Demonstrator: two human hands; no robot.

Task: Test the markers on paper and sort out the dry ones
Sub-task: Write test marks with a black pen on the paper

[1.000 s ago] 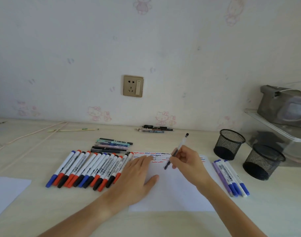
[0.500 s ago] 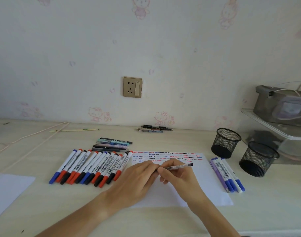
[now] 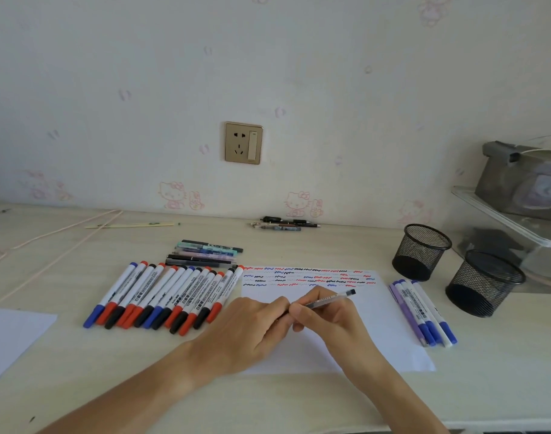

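Pale wood-grain desk [image 3: 299,399] fills the lower half of the view, with two bare forearms reaching in from its near edge. Over the middle of a white sheet of paper [image 3: 390,336], the right hand [image 3: 327,317] pinches a slim clear-barrelled pen [image 3: 329,298] that lies almost level, dark end toward the right. The left hand [image 3: 252,324] meets the pen's other end, fingers curled at it as if pulling or pressing a cap; the cap itself is hidden. The far strip of the paper carries rows of red, blue and black squiggles [image 3: 308,277], so many pens appear tested already, while the near part is blank. Left of the paper a row of whiteboard markers [image 3: 164,296] with red, blue and black caps lies side by side; behind them sits a small pile of slimmer pens [image 3: 205,253]. Just beside the paper's right edge lie a few blue and purple markers [image 3: 421,311]. Toward the far right corner stand two black mesh cups [image 3: 421,250], seemingly empty. Against the far edge lie a few more pens [image 3: 283,223]. Sorting looks well along but unfinished.
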